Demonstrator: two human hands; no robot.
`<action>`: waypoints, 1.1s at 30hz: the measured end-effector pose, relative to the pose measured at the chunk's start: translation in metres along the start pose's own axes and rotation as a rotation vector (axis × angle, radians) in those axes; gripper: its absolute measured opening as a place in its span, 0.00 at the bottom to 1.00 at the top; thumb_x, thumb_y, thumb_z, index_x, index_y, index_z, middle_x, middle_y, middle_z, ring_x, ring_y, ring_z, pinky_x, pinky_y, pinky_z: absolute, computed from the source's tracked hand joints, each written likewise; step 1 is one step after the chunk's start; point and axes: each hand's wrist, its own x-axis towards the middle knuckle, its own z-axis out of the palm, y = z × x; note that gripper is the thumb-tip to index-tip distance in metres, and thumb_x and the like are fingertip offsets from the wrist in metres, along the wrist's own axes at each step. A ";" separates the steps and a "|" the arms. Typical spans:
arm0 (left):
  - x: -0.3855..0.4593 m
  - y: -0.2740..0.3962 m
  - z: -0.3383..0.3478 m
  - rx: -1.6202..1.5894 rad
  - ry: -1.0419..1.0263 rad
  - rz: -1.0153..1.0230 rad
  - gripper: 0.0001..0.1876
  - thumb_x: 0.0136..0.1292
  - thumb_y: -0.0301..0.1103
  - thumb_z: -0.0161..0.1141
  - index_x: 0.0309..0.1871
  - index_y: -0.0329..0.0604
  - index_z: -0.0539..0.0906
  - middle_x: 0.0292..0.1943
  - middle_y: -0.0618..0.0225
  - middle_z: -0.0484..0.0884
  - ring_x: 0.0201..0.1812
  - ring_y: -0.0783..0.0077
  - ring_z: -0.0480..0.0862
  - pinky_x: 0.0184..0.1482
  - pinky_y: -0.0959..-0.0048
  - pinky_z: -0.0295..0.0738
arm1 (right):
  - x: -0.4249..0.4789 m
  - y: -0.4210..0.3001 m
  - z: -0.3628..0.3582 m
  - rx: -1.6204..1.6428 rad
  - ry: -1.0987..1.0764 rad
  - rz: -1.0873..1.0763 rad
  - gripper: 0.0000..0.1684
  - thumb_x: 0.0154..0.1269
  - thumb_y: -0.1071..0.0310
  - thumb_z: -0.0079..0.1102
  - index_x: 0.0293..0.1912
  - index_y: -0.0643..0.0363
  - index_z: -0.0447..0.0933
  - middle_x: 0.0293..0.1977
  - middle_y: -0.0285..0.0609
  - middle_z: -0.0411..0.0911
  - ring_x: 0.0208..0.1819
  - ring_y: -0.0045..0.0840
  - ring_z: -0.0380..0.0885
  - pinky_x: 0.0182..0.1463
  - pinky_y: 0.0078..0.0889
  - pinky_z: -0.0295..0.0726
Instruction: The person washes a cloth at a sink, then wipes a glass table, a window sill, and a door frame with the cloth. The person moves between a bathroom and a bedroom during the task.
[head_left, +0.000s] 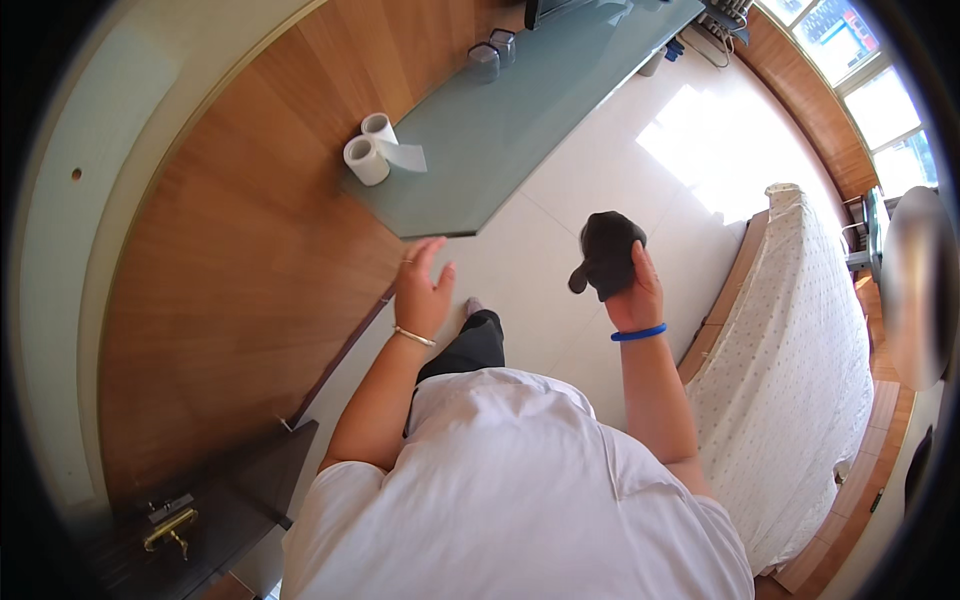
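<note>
My right hand (636, 289), with a blue band at the wrist, grips a bundled dark cloth item (609, 251) above the tiled floor; its exact kind cannot be told. A small rounded part of it sticks out at the lower left. My left hand (426, 289) holds nothing, its fingers apart and slightly bent, near the close corner of a glass-topped counter (480, 150). Two white paper rolls (367, 161) stand on that counter by the wood-panelled wall, a loose sheet trailing from them.
Clear containers (484, 64) stand farther along the counter. A long piece of furniture under a dotted white cover (780, 390) is at the right. A dark door with a brass handle (171, 529) lies at the lower left. Sunlit windows (881, 97) are at the upper right.
</note>
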 end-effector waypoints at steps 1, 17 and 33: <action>0.031 -0.012 -0.007 0.047 0.107 0.020 0.15 0.60 0.33 0.61 0.51 0.42 0.79 0.53 0.54 0.76 0.53 0.53 0.76 0.54 0.60 0.71 | 0.024 0.013 0.010 -0.063 0.030 -0.014 0.23 0.74 0.60 0.46 0.62 0.64 0.67 0.60 0.47 0.71 0.61 0.34 0.71 0.64 0.40 0.69; 0.201 -0.073 -0.014 0.602 -0.113 -0.279 0.25 0.56 0.25 0.61 0.59 0.46 0.71 0.61 0.52 0.67 0.63 0.47 0.66 0.55 0.58 0.75 | 0.331 0.144 0.045 -2.186 -0.397 -0.448 0.34 0.66 0.42 0.48 0.68 0.39 0.62 0.73 0.37 0.50 0.74 0.40 0.45 0.73 0.55 0.40; 0.174 -0.029 -0.056 0.664 -0.096 -0.326 0.28 0.51 0.22 0.67 0.57 0.47 0.73 0.60 0.59 0.67 0.61 0.51 0.69 0.58 0.59 0.71 | 0.314 0.170 0.080 -1.666 -1.350 -0.450 0.34 0.60 0.45 0.57 0.65 0.40 0.66 0.72 0.35 0.54 0.74 0.34 0.49 0.75 0.49 0.43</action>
